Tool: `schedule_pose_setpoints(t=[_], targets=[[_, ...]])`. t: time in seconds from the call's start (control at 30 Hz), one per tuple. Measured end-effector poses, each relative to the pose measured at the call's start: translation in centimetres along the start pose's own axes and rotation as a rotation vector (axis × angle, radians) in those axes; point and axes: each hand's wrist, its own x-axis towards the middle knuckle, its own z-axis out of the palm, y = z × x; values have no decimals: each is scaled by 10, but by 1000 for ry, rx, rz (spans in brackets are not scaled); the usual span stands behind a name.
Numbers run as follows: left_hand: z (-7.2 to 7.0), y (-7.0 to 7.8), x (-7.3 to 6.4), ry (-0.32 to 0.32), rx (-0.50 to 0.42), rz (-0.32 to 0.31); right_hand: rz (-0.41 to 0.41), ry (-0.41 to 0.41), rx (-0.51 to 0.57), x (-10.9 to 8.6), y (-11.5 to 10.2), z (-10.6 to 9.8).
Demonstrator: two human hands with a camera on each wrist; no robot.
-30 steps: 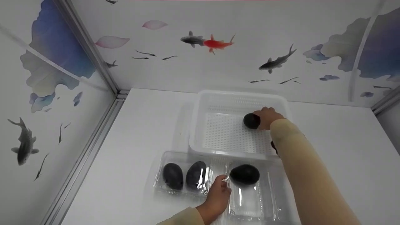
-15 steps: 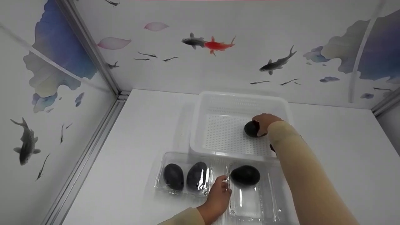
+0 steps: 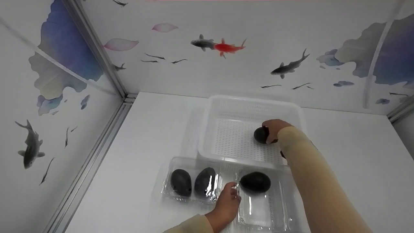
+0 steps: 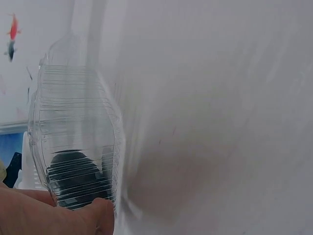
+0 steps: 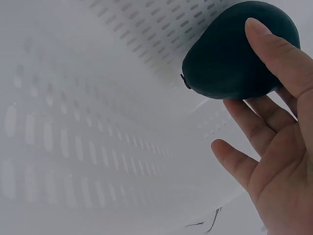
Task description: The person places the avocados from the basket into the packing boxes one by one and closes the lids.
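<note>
At the table [image 3: 155, 132], my right hand [image 3: 275, 127] pinched a dark fruit [image 5: 227, 56] (likely firm; grip mid-body) near the basket's [image 3: 231, 139] right edge, my left hand [image 3: 227, 204] a container's [image 3: 258, 212] edge.

the right sleeve [image 3: 318, 174], cut off below, hides most of one dark fruit [image 3: 283, 154].
</note>
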Motion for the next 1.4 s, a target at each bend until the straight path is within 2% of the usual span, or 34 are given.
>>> schedule_pose_setpoints(t=[0.33,0.5,0.73,1.07,1.4], targets=[[8,1,-8,10,-17,40,-1,48,-12,-14,9,-2],[10,1,-10,10,-8,39,-60,111,-37,-22,15,-6],[8,3,-4,-38,5,25,-133,160,-43,-38,12,-18],[7,6,-4,11,25,32,-184,235,6,-72,1,-25],[2,4,-7,34,24,39,-272,329,76,-99,-4,-17]])
